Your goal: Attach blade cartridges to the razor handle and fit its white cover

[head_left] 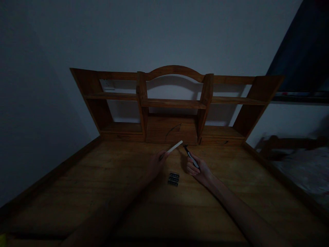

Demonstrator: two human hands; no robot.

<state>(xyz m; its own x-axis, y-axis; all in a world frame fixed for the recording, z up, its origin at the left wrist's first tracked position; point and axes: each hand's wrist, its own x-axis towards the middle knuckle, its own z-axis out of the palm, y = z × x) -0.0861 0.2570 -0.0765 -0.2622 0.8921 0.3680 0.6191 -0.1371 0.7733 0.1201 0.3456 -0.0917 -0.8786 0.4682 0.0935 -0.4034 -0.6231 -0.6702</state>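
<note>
Dim light, wood worktop (pixel 115 175), plain brown wooden shelf unit (pixel 174 103) along the back edge.

Left: left hand (pixel 155 162) over the worktop, fingers closed round the near end of a slim, straight white stick (pixel 175 146). Far end is free, tilted up and right, pointing at the tool head. Material unclear; looks light and stiff, probably smooth. Could snap if it's brittle, so keep hold near the end and don't lever on it.

Middle: small black block of three ridged strips (pixel 173 179), side by side, lying on the worktop between the forearms, nearer the wearer than the stick. No fingers on it. Probably light, hard plastic; I'd pinch it by the outer sides. Can't tell if the strips are joined.

Right: right hand (pixel 199 168), fingers wrapped round the grip of a slim black-and-white handled tool (pixel 193 160) with a small forked black head. Head leans up and left, just beside the stick's tip, with a gap showing. Looks light and rigid; best held mid-handle, clear of the head.
</note>
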